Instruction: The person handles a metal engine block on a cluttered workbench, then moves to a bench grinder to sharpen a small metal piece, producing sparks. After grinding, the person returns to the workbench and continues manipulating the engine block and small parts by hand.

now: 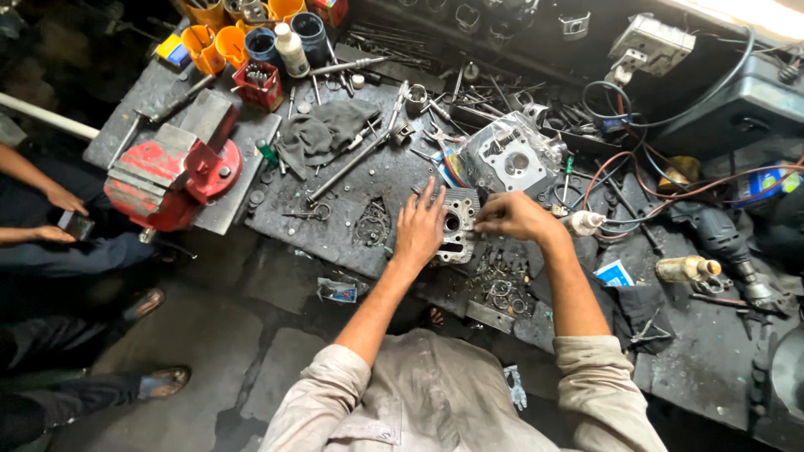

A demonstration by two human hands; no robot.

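A grey finned engine cylinder block (459, 224) lies on the dark metal workbench (327, 230) in front of me. My left hand (420, 224) rests flat on the block's left side with its fingers spread. My right hand (515, 216) has its fingers pinched together at the block's right upper edge; whether it holds a small part is hidden. Just beyond the block sits a silver cylinder head (512, 159).
A red bench vise (172, 172) stands at the bench's left end. A dark rag (322, 134), long bolts, orange cups (213, 46), a power drill (724, 238), cables and loose rings litter the bench. Another person sits at left holding a phone (77, 224).
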